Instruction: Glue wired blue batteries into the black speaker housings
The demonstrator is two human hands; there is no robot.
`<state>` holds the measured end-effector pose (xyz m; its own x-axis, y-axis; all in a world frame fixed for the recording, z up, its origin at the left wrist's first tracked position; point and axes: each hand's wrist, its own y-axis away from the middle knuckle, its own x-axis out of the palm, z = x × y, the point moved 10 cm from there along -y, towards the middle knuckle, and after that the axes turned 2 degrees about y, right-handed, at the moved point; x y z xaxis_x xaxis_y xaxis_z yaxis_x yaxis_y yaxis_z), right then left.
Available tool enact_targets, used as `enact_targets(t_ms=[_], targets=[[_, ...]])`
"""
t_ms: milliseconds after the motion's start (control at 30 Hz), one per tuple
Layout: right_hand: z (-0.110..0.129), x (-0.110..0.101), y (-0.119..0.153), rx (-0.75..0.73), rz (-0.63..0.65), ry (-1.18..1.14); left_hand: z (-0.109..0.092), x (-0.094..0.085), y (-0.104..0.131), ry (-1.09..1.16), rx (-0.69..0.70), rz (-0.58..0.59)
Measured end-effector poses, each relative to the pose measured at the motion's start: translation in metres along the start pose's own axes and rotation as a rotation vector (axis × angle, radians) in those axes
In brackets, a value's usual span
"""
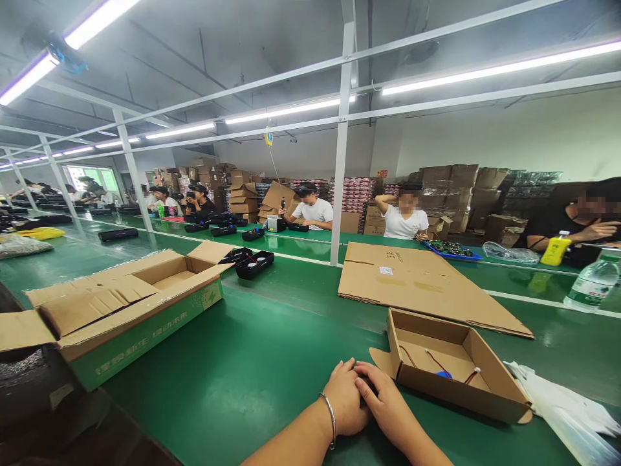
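Observation:
My left hand (343, 396), with a silver bangle at the wrist, rests over the green table at the lower middle. Its fingers are curled and pressed against my right hand (385, 396). The right hand bends its fingers inward to meet the left. A dark gap shows between the palms, and whatever may be in there is hidden. Just right of my hands is an open shallow cardboard box (427, 382), holding a blue round part (444, 374) and thin red and black wires with white connectors (473, 375).
A flattened carton (417, 278) lies behind the box. White plastic bags (565, 401) are at right, near a water bottle (594, 281). An open green-sided carton (145, 336) stands left. Black housings (255, 264) sit farther back. Several people work across the line beyond a white post (341, 162).

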<state>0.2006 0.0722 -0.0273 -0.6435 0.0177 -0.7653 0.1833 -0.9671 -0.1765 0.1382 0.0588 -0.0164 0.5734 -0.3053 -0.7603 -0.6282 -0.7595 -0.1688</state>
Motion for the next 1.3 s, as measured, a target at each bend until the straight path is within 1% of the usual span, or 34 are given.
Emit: enact_targets(t_ms=[467, 733, 1000, 1300], targets=[[0.0004, 0.0011, 0.001, -0.004, 0.008, 0.003, 0.0043, 0.0022, -0.0014, -0.002, -0.014, -0.006], [-0.002, 0.002, 0.0, 0.017, 0.006, -0.01, 0.0004, 0.001, -0.001, -0.011, -0.001, 0.013], [-0.0024, 0.0021, 0.0002, 0.014, 0.007, -0.002, 0.0039, 0.0017, -0.0016, -0.022, -0.007, 0.006], [-0.0024, 0.0018, 0.0, 0.008, -0.002, -0.006, 0.0016, 0.0009, -0.0006, -0.007, -0.006, 0.005]])
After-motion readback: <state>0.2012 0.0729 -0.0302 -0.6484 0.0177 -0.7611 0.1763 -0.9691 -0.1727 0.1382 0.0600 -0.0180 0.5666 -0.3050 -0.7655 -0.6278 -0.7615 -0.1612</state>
